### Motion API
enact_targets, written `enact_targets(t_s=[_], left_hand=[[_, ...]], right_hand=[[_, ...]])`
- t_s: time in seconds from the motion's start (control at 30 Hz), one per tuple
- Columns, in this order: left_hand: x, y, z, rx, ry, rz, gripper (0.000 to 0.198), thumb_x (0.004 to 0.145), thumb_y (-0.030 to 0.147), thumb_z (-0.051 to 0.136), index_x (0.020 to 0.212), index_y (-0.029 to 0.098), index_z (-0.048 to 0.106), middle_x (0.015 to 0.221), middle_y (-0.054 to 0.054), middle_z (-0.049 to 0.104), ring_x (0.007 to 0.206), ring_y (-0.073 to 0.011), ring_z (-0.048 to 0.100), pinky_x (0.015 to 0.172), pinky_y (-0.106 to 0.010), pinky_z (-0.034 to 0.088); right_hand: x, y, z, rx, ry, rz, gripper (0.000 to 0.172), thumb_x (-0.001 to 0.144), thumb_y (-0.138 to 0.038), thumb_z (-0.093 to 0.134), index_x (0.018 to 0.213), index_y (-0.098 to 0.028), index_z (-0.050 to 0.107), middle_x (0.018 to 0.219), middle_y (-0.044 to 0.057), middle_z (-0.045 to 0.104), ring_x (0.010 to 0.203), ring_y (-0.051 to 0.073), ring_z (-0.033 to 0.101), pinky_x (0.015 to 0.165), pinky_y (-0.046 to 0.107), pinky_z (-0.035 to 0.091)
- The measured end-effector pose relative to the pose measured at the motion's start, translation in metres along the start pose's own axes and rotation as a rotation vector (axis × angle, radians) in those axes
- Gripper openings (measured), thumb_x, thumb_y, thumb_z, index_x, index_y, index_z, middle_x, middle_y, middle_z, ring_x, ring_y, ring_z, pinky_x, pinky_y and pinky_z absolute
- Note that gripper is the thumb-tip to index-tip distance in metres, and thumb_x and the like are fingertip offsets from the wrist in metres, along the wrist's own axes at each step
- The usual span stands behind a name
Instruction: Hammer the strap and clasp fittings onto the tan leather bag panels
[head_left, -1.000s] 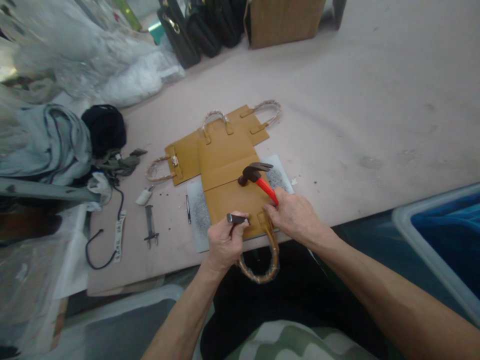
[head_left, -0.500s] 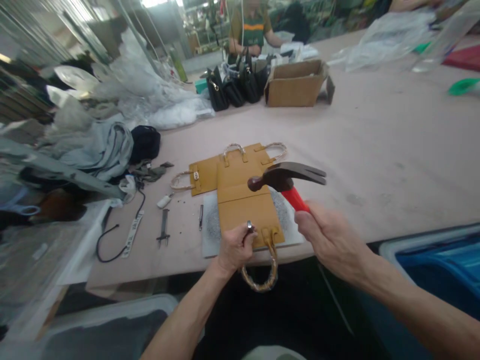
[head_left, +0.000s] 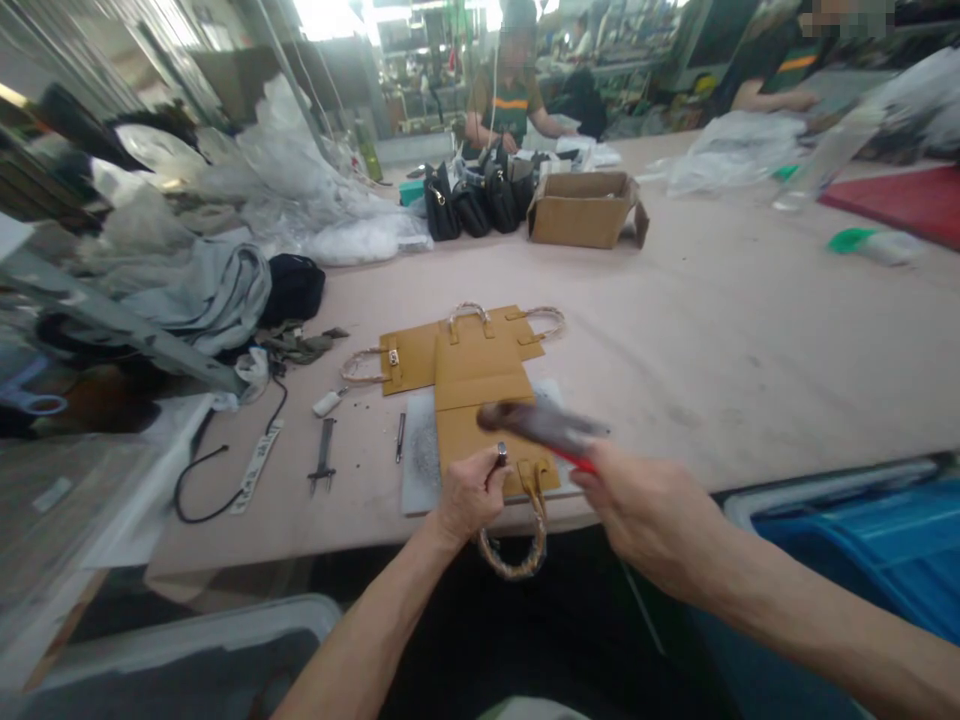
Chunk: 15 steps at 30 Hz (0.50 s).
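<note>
My left hand is closed around a metal punch, its top end poking up above my fist. The punch stands over a tan leather bag panel; its lower tip is hidden by my fingers. My right hand grips a claw hammer by its red handle, the head blurred and hanging just above the punch. Under the panel lies a speckled stone slab. A wrapped handle on the panel's near end droops over the table edge. Another tan panel lies behind, with wrapped handles.
Left of the slab lie a thin metal tool, a divider-like metal tool and a black cord. Black handbags and a cardboard box stand farther back. Plastic bags pile up at left. People sit across the table.
The hammer has swung down and left, closer to the punch, with my right hand lower. My left hand stays in place on the punch. The view has tilted up slightly.
</note>
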<state>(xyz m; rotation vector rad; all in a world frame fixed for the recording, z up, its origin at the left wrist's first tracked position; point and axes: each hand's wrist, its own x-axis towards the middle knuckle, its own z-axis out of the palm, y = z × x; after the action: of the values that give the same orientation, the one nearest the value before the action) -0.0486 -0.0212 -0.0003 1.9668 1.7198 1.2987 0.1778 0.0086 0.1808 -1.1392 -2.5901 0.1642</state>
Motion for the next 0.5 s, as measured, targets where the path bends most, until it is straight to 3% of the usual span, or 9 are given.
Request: enact_targets(t_s=[0.13, 0.23, 0.37, 0.43, 0.5], left_hand=[[0.0, 0.0, -0.001, -0.007, -0.01, -0.019, 0.011, 0.093, 0.021, 0.056, 0.088, 0.02, 0.066, 0.077, -0.005, 0.071, 0.071, -0.0172, 0.07, 0.068, -0.025, 0.053], [0.001, -0.001, -0.003, -0.061, -0.012, -0.019, 0.01, 0.092, 0.021, 0.056, 0.089, 0.019, 0.066, 0.08, -0.005, 0.073, 0.073, -0.0176, 0.071, 0.071, -0.027, 0.055], [0.0, 0.0, -0.004, -0.15, -0.036, -0.065, 0.01, 0.091, 0.022, 0.058, 0.094, 0.02, 0.068, 0.087, -0.006, 0.076, 0.081, -0.0188, 0.073, 0.077, -0.029, 0.057], [0.003, 0.002, -0.002, -0.25, -0.037, -0.174, 0.01, 0.09, 0.026, 0.062, 0.092, 0.02, 0.069, 0.087, -0.006, 0.076, 0.081, -0.0192, 0.073, 0.079, -0.03, 0.058], [0.009, 0.002, -0.004, -0.429, 0.035, -0.373, 0.017, 0.089, 0.035, 0.063, 0.091, 0.019, 0.068, 0.084, -0.006, 0.075, 0.077, -0.0193, 0.073, 0.075, -0.031, 0.059]], right_hand=[[0.012, 0.015, 0.024, 0.034, -0.274, 0.114, 0.031, 0.103, -0.039, 0.037, 0.086, -0.021, 0.056, 0.061, 0.003, 0.059, 0.048, 0.016, 0.044, 0.052, 0.031, 0.024], [0.03, 0.025, 0.048, 0.109, -0.302, 0.251, 0.034, 0.106, -0.036, 0.031, 0.092, -0.02, 0.057, 0.075, 0.006, 0.066, 0.063, 0.017, 0.056, 0.059, 0.03, 0.033], [0.05, 0.031, 0.105, 0.1, -0.392, 0.369, 0.026, 0.103, -0.036, 0.044, 0.098, -0.018, 0.062, 0.086, 0.009, 0.072, 0.078, 0.021, 0.066, 0.066, 0.029, 0.038], [0.053, 0.031, 0.129, 0.085, -0.393, 0.407, 0.026, 0.099, -0.04, 0.052, 0.103, -0.016, 0.063, 0.089, 0.011, 0.073, 0.083, 0.024, 0.069, 0.067, 0.03, 0.039], [0.052, 0.032, 0.142, 0.083, -0.383, 0.431, 0.03, 0.098, -0.043, 0.053, 0.108, -0.016, 0.063, 0.093, 0.013, 0.073, 0.087, 0.026, 0.07, 0.068, 0.032, 0.04]])
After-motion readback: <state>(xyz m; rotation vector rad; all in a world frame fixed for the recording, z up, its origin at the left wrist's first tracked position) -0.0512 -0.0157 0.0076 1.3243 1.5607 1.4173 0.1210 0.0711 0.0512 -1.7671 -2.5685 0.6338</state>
